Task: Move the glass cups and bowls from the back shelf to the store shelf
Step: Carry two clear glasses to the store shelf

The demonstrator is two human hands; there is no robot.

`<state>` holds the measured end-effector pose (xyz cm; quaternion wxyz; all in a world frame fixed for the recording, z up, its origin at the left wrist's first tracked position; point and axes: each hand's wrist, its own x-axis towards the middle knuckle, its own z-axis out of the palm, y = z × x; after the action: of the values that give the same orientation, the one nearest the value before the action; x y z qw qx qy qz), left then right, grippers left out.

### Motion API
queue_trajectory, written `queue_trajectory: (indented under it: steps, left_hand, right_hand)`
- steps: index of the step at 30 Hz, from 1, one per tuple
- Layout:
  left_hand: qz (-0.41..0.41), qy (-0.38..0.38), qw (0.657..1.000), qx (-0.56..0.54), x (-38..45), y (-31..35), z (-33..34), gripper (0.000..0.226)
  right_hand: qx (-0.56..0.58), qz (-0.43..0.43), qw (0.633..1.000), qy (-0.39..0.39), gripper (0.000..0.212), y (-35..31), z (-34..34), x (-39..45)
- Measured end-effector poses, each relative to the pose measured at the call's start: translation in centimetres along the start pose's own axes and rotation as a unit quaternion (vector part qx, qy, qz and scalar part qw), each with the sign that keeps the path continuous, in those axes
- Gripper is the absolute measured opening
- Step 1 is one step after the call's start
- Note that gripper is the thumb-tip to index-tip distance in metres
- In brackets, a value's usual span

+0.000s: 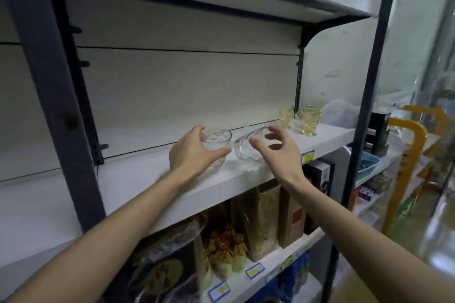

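- Two clear glass bowls sit side by side on the white shelf (147, 179), about mid-shelf. The left bowl (218, 140) stands upright; the right bowl (248, 149) looks tipped, its mouth leaning toward the left one. They're nearly touching, if not actually touching.
- Left hand (190, 152) is wrapped around the left bowl, thumb on the near side and fingers curled round the far wall, so it looks closed on the glass, though the bowl's base still seems to be on the shelf.
- Right hand (275, 147) is spread open just in front of the tipped bowl, fingers splayed; can't tell if any fingertip is touching the rim yet.
- Handling-wise I'd guess: rigid, smooth, slick glass, chips easily, light enough for one hand each. Best hold is probably round the wall below the rim, thumb opposite fingers, not pinching the lip. Main risk is clinking the two together on the lift.
- Further right on the same shelf, two amber glass cups (299, 119) stand near the back corner, well clear of both hands.
- Below, packaged goods (261, 219) fill the lower shelf, with yellow price tags (254, 272) on the edge.
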<state>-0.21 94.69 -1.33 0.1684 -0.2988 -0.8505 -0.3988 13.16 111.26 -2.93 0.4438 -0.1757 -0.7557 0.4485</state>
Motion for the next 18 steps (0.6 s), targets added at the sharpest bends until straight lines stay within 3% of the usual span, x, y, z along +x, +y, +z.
queue_trajectory:
  steps: [6, 11, 18]
  left_hand:
    - [-0.049, 0.002, 0.999, 0.020, 2.4, -2.2, 1.5, 0.103]
    - [-0.097, 0.015, 0.995, 0.034, 3.3, -3.5, 1.4, 0.103]
    - [-0.173, 0.029, 0.984, 0.044, 3.4, -5.1, -0.2, 0.105]
  right_hand:
    - [-0.059, -0.039, 0.996, -0.061, 0.081, 1.4, 3.5, 4.9]
    - [-0.108, -0.088, 0.982, -0.127, 0.070, 1.5, 6.3, 7.7]
    - [-0.046, -0.096, 0.972, -0.211, 0.064, 3.1, 9.5, 10.5]
